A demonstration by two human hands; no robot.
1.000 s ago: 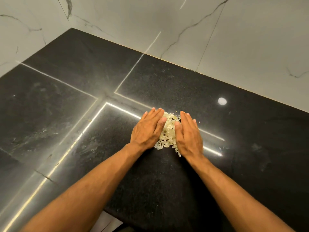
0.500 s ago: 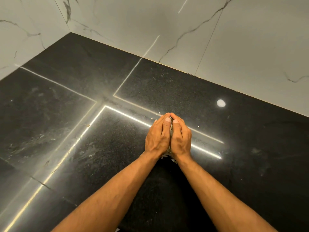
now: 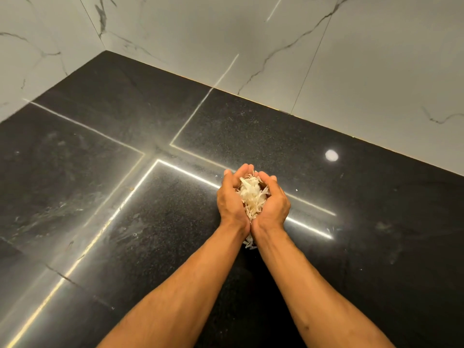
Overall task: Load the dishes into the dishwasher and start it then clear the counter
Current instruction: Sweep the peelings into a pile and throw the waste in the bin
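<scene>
The left hand (image 3: pixel 232 197) and the right hand (image 3: pixel 272 200) are pressed side by side like a bowl. Their fingers curl up around a pile of pale peel scraps (image 3: pixel 251 194), so both hands are holding it. The pile sits between the two palms, above the black counter (image 3: pixel 125 197). A few scraps (image 3: pixel 249 243) poke out under the wrists, where the hands meet.

This looks like the counter-clearing part of the job. To do it well, keep the hands squeezed together so no gap opens at the bottom. Move slowly and keep the hands level. A tiny bit (image 3: pixel 296 190) lies on the counter just right of the hands, and it will need picking up too.
</scene>
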